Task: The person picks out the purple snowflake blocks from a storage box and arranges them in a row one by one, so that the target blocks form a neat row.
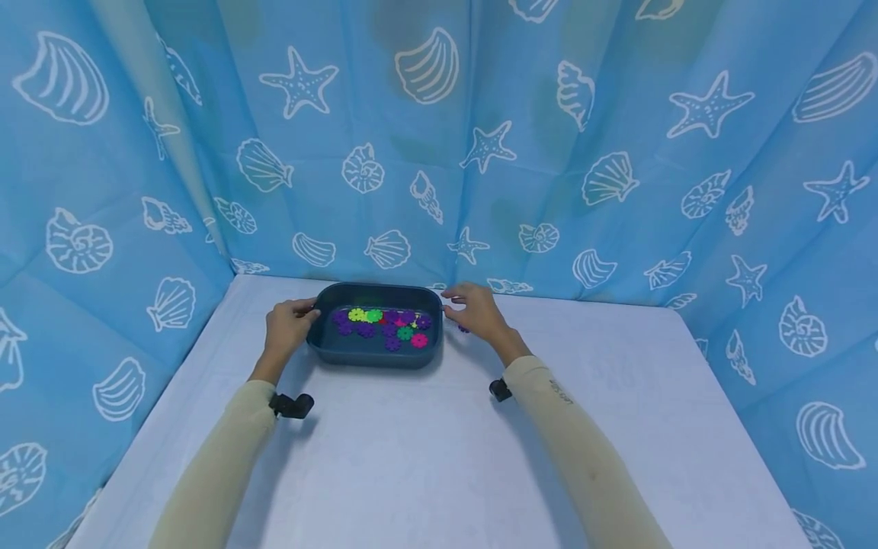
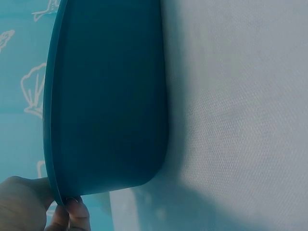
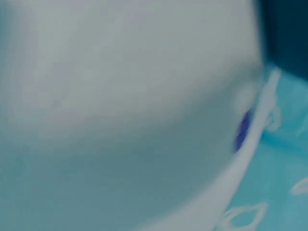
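Observation:
A dark blue-grey plastic tub (image 1: 377, 358) stands on the white-covered table near the back. Inside it lie several small flower-shaped plastic pieces (image 1: 392, 345) in purple, yellow, green, teal, red and pink. My left hand (image 1: 288, 328) holds the tub's left end, fingers and thumb at the rim; the left wrist view shows this pinch close up. At the right end, my right hand (image 1: 478, 311) has its thumb and forefinger spread apart, fingertips right at the rim. Below that hand a purple piece (image 1: 463, 329) lies on the table. The right hand is outside the blurred right wrist view.
The white cloth (image 1: 411, 457) covers the table in front of the tub and to its right. A blue curtain (image 1: 425, 152) with white shells and starfish hangs close behind the tub and along both sides. Each wrist wears a small black camera (image 1: 293, 406).

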Demonstrator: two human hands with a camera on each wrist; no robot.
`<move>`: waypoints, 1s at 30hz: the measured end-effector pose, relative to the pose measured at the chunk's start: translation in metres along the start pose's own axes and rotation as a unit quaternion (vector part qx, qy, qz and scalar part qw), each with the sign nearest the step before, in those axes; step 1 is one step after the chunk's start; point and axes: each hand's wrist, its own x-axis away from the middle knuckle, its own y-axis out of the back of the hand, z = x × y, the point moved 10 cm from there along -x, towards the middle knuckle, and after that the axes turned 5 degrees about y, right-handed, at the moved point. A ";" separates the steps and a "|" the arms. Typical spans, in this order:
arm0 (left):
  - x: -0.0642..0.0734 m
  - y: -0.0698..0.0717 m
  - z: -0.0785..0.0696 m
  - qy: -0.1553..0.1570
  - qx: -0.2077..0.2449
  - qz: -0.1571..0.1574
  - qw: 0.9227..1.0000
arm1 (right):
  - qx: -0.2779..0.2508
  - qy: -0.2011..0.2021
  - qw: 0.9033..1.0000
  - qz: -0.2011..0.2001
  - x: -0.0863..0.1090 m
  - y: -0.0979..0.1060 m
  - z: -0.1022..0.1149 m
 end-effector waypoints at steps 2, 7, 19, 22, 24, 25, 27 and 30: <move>0.004 0.005 -0.005 0.004 0.007 0.011 1.000 | 0.000 0.032 0.999 0.004 -0.008 -0.007 0.021; 0.008 0.009 -0.010 0.012 0.012 0.026 1.000 | 0.029 0.072 0.995 0.069 -0.021 -0.042 0.060; -0.001 -0.002 0.003 0.012 0.017 0.005 1.000 | 0.086 0.029 0.965 0.248 -0.016 -0.111 0.068; -0.001 -0.002 0.004 0.011 0.018 0.001 1.000 | 0.098 0.020 0.962 0.255 -0.017 -0.113 0.066; -0.002 -0.002 0.003 0.009 0.018 0.001 1.000 | 0.102 0.015 0.961 0.256 -0.017 -0.114 0.065; -0.002 -0.002 0.003 0.008 0.017 0.001 1.000 | 0.105 0.013 0.961 0.256 -0.018 -0.114 0.065; -0.002 -0.002 0.003 0.005 0.013 0.003 1.000 | 0.109 0.010 0.961 0.256 -0.019 -0.114 0.065; -0.002 -0.003 0.005 0.006 0.011 0.005 1.000 | 0.110 0.007 0.960 0.257 -0.020 -0.115 0.065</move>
